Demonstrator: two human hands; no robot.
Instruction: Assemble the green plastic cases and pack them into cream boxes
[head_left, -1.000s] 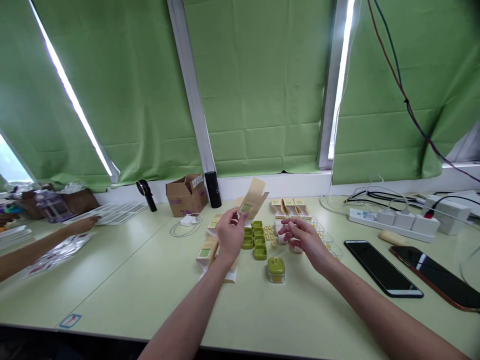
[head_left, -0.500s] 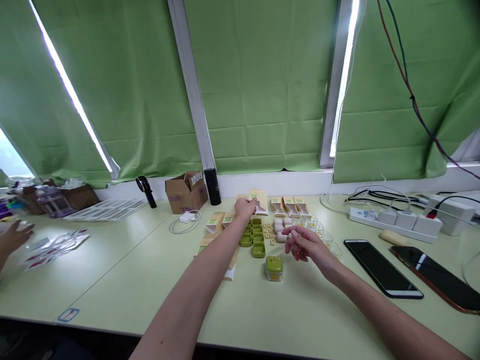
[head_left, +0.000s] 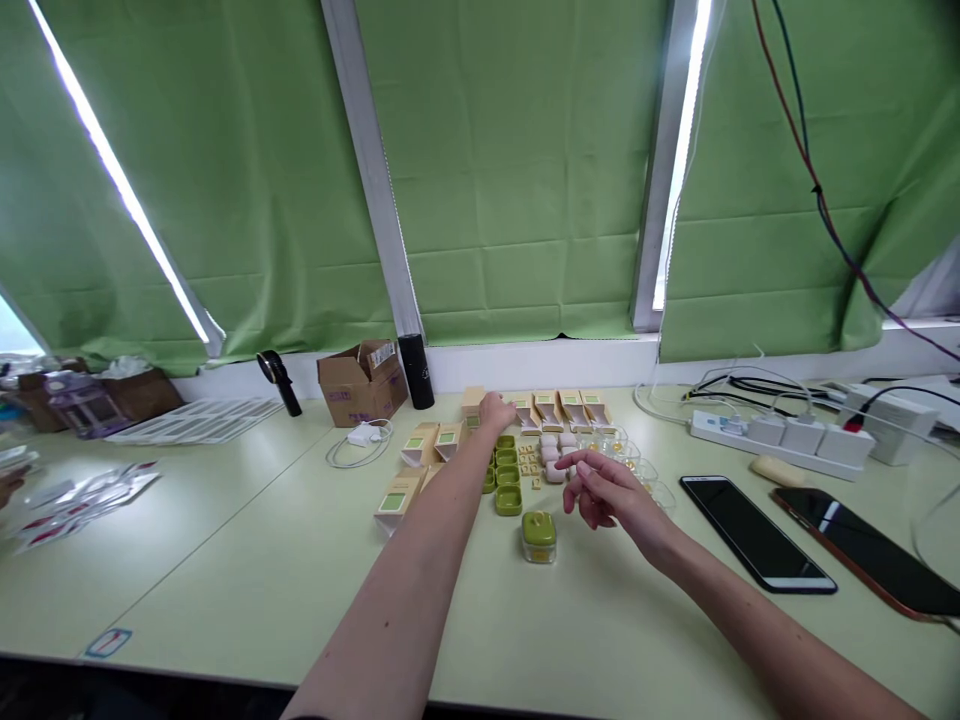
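Observation:
My left hand [head_left: 495, 412] reaches to the back of the table. Its fingers are closed at the left edge of a small kraft box [head_left: 527, 414], which stands beside three similar boxes [head_left: 574, 411]. Over the table's middle, my right hand [head_left: 604, 490] hovers with loosely bent fingers apart, holding nothing. Just left of it stands a small clear container with a green lid [head_left: 539, 537]. Green square lids [head_left: 508, 500] lie in rows beneath my left wrist, partly hidden by the forearm. Beside them are tiny yellowish pieces [head_left: 530, 460], pale pink pieces [head_left: 551, 455] and clear cups [head_left: 645, 470].
More kraft boxes [head_left: 397, 500] stand left of my forearm. A carton [head_left: 364, 385] and black cylinder [head_left: 415, 372] stand by the wall. Two phones [head_left: 757, 532] and a power strip [head_left: 780, 445] lie to the right. Another person's hand [head_left: 11, 485] shows at the left edge, near plastic packets [head_left: 82, 505].
My left hand has lowered the kraft box to the left end of the back row. My right hand stays nearly still. The view has shifted slightly.

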